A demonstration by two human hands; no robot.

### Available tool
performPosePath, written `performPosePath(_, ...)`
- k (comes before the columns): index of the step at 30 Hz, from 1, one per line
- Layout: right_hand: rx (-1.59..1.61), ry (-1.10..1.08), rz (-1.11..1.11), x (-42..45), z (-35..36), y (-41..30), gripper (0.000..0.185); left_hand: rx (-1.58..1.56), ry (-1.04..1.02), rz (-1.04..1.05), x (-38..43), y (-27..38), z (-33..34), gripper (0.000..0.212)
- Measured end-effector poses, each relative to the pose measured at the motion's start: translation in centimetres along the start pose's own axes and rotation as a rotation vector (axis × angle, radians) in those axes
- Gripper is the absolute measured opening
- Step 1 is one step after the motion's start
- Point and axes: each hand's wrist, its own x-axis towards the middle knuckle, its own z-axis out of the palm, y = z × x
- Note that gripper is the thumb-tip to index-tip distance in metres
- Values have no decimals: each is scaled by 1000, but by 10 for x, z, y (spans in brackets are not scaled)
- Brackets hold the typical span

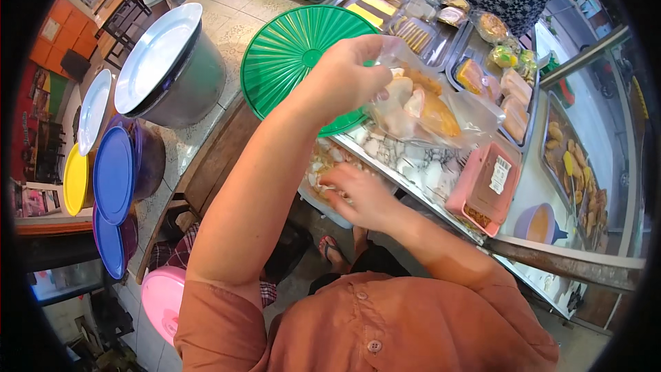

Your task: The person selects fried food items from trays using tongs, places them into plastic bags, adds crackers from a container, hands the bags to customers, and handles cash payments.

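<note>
My left hand (361,70) grips the top edge of a clear plastic bag (480,113). Inside that bag are golden fried-looking pieces (439,113) and paler whitish pieces, partly blurred by the plastic. It hangs above the marble-patterned counter (413,160), beside a ribbed green plastic lid (279,57). Lower down, my right hand (361,199) reaches over a clear container of pale, shredded-looking food (315,165). Its thumb and forefinger are apart, at the food's surface; the hand is motion-blurred and no held piece shows.
Metal trays (449,57) of wrapped cakes stand behind the bag. A pink plastic box (485,186), a purple cup (537,222) and a tray of fried food (573,165) are rightward. Leftward stand a metal pot (191,88) topped by a plate and blue-lidded tubs (116,175). People are across the counter.
</note>
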Motion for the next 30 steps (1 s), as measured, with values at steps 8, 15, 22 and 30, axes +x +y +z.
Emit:
performPosePath(8,-584,-99,131,68,144,183,47,68,-97,36,-4,8,2,49)
performPosePath(15,-67,-14,320,70,115,178,50,-166,-140,-6,-16,4,-9,53)
performPosePath(22,-143,-21,314,65,124,216,41,-50,-216,13,-9,13,-1,58)
performPosePath(30,976,10,654,-3,56,111,30,34,-148,13,-6,9,-11,60)
